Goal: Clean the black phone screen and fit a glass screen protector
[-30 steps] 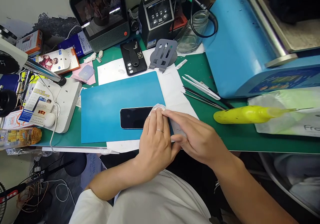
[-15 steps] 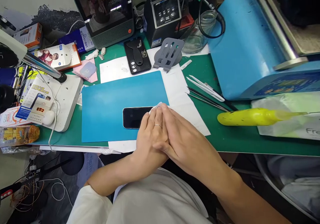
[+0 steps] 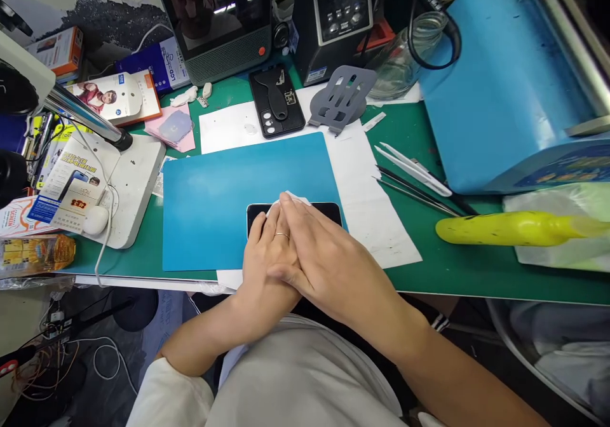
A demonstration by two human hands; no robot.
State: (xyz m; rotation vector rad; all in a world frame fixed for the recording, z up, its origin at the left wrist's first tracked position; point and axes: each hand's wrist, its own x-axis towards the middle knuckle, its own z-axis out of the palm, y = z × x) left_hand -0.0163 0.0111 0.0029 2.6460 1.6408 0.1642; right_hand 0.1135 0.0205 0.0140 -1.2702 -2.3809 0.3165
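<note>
A phone (image 3: 328, 211) with a black screen lies flat on a blue mat (image 3: 219, 185). My left hand (image 3: 271, 255), with a ring on one finger, rests palm down across the phone's middle. Overlapping it from the right is my right hand (image 3: 319, 249), its fingers straight and close together, the thumb lying over the left hand. A white cloth (image 3: 299, 198) pokes out beyond the fingertips, pressed by both hands against the screen. Most of the cloth and the phone's lower middle are hidden beneath the hands.
Behind the mat are a black phone case (image 3: 277, 103) and a grey slotted stand (image 3: 342, 96). White tweezers (image 3: 414, 169) and a yellow bottle (image 3: 500, 229) lie to the right. A white lamp base (image 3: 138, 185) stands left, and a blue machine (image 3: 500, 96) fills the back right.
Both hands and the cloth have slid left along the phone, uncovering its right end and covering more of its left part. The whole view has shifted slightly.
</note>
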